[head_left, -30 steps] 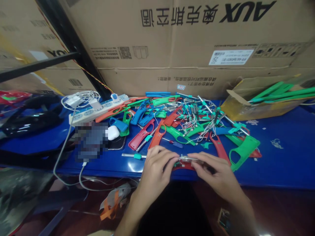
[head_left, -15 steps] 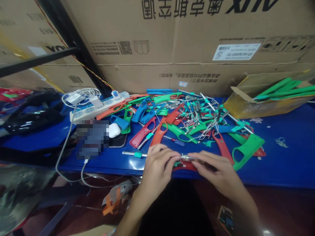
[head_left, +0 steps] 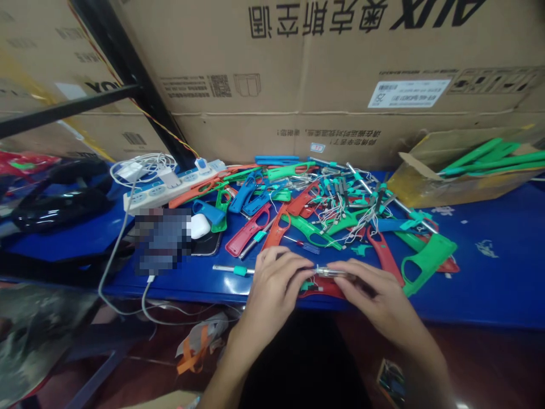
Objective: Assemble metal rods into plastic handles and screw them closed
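Observation:
A small clear, silvery lighter part (head_left: 328,272) is held level between my two hands just above the front of the table. The thumb and fingers of my left hand (head_left: 279,281) pinch together at its left tip, where a thin white wire hangs. My right hand (head_left: 368,284) grips its right end between thumb and fingers, hiding much of it. Under the hands lies a red plastic lighter shell (head_left: 332,288) with a teal piece on it. To the left is a metal tube (head_left: 223,268) with a teal collar. A small screwdriver (head_left: 307,246) lies just beyond my hands.
Red, orange, blue and green lighter shells (head_left: 309,227) and wired tubes (head_left: 340,196) are heaped on the blue table (head_left: 489,289). A cardboard box (head_left: 426,190) with green shells stands back right. Left are a power strip (head_left: 162,192), cables, a phone (head_left: 164,241) and a white earbud case (head_left: 199,226).
The hands keep their pinch on the small lighter part with hardly any movement. The whole view has shifted slightly.

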A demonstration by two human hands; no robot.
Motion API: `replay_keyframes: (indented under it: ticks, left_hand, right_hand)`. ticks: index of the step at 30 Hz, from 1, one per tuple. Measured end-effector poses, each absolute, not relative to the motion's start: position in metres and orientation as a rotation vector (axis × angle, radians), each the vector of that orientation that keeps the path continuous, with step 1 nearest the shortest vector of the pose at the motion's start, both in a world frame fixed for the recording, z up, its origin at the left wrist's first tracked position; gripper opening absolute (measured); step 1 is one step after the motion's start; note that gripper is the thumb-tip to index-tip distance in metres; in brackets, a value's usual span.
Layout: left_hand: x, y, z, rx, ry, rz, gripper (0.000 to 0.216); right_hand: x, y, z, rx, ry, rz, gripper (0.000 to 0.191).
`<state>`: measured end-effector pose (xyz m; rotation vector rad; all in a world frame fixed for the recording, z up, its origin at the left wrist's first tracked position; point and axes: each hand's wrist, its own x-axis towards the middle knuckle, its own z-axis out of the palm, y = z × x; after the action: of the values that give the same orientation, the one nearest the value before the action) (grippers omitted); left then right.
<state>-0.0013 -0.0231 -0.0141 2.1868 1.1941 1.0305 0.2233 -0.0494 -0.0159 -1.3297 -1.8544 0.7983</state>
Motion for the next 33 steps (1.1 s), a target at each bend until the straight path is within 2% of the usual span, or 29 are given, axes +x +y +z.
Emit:
replay_keyframes:
  ticks: [33]
  left_hand:
    - [-0.0014, -0.0260, -0.0131, 2.190, 1.174, 1.039, 0.013]
  right_hand:
    - [0.2213, -0.0473, -0.0115, -1.265, -1.915, 0.835, 0.022]
